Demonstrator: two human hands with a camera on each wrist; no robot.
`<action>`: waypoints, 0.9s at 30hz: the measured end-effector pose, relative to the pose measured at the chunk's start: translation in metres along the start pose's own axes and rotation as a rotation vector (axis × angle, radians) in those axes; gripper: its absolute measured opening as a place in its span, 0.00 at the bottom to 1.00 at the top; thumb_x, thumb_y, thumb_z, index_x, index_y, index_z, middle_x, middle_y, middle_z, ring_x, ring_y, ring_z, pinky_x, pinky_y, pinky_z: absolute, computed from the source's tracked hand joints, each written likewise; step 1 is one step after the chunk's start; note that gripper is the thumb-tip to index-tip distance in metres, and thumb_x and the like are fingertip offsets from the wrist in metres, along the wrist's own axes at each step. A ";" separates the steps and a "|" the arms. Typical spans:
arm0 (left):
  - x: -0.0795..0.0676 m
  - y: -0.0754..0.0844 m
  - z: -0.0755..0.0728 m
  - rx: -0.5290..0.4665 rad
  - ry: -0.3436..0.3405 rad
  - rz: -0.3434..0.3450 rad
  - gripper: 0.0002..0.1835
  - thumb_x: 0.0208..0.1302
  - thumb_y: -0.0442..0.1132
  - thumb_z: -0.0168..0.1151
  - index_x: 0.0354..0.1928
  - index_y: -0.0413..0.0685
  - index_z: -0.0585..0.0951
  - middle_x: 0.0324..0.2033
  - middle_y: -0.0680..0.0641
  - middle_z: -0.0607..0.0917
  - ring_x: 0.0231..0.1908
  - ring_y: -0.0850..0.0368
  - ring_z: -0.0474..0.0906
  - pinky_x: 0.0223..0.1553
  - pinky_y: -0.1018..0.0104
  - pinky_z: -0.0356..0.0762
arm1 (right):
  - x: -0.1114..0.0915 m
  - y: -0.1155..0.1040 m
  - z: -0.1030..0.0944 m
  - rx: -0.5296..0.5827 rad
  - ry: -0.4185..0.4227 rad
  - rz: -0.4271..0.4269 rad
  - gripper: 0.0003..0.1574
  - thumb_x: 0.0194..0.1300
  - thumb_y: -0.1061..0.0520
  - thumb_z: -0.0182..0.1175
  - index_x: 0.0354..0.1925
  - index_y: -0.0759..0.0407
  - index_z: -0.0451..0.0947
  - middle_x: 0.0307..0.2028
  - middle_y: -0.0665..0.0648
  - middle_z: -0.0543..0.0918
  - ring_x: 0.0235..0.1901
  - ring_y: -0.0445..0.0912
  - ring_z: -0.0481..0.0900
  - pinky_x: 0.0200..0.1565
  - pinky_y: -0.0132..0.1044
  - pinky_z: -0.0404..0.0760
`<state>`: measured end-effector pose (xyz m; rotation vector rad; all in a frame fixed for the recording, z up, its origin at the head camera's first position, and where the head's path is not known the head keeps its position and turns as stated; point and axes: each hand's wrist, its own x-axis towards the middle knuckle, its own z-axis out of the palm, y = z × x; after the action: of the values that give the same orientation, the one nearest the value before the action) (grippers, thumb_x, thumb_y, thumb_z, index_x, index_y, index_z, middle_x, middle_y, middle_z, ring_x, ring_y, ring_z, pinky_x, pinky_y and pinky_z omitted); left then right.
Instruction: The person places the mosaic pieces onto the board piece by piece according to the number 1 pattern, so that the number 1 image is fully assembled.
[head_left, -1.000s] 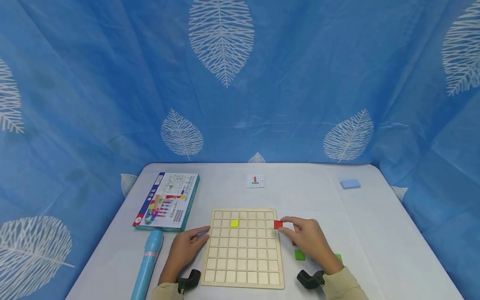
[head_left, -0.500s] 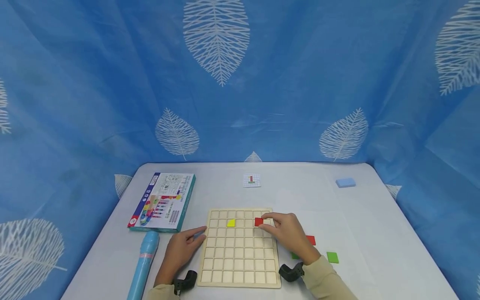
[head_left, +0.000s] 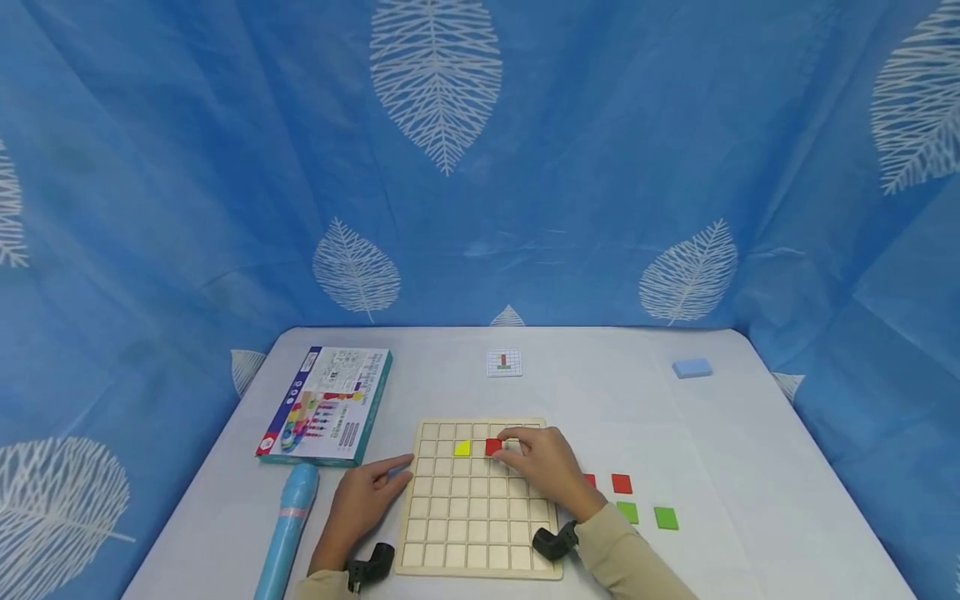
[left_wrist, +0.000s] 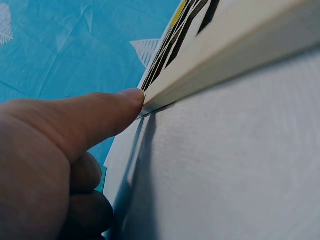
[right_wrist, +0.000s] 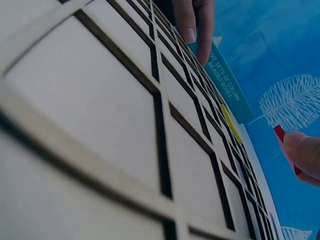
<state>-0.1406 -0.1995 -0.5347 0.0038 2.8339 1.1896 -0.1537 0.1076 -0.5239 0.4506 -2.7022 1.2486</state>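
Observation:
A wooden grid board (head_left: 480, 572) lies flat on the white table. My right hand (head_left: 553, 468) pinches a red square tile (head_left: 493, 447) between thumb and fingertips, over the board's upper part. In the right wrist view, this red tile (right_wrist: 279, 133) stands tilted above the grid. Just left of it, a yellow tile (head_left: 462, 448) sits in a cell of the second row from the top. My left hand (head_left: 363, 502) has its extended fingertips at the board's left edge. The left wrist view shows a digit (left_wrist: 107, 112) touching the board's wooden side (left_wrist: 225, 57).
Red tiles (head_left: 621, 483) and green tiles (head_left: 666, 518) lie right of the board. Behind it is a small grid-pattern card (head_left: 503, 363), with a blue block (head_left: 692, 367) farther right. A flat box (head_left: 322, 408) and a light-blue tube (head_left: 287, 533) lie left.
My right hand has carried the red tile left, from the board's right edge to near the yellow tile, uncovering tiles on the table. My left hand stays at the board's edge.

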 end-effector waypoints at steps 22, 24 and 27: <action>0.002 0.000 0.000 -0.017 -0.009 -0.011 0.17 0.65 0.47 0.72 0.56 0.59 0.88 0.12 0.56 0.65 0.16 0.63 0.57 0.23 0.68 0.57 | 0.004 -0.001 0.031 -0.040 0.056 -0.015 0.18 0.63 0.50 0.74 0.49 0.54 0.89 0.11 0.37 0.59 0.13 0.31 0.54 0.19 0.29 0.58; 0.001 0.000 -0.001 -0.011 -0.006 -0.009 0.17 0.65 0.47 0.72 0.56 0.59 0.88 0.11 0.56 0.64 0.16 0.63 0.57 0.23 0.68 0.57 | 0.005 -0.001 0.032 -0.052 0.061 -0.019 0.17 0.63 0.50 0.74 0.49 0.54 0.89 0.11 0.37 0.59 0.14 0.31 0.54 0.19 0.30 0.58; 0.001 0.001 -0.002 -0.005 -0.002 0.002 0.17 0.65 0.47 0.72 0.56 0.58 0.88 0.11 0.57 0.64 0.15 0.63 0.56 0.22 0.68 0.57 | 0.006 -0.001 0.033 -0.091 0.065 -0.025 0.17 0.63 0.49 0.73 0.48 0.54 0.89 0.10 0.37 0.59 0.14 0.32 0.55 0.20 0.31 0.60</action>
<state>-0.1418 -0.2001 -0.5329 0.0072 2.8301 1.1962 -0.1587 0.0811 -0.5434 0.4232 -2.6770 1.1081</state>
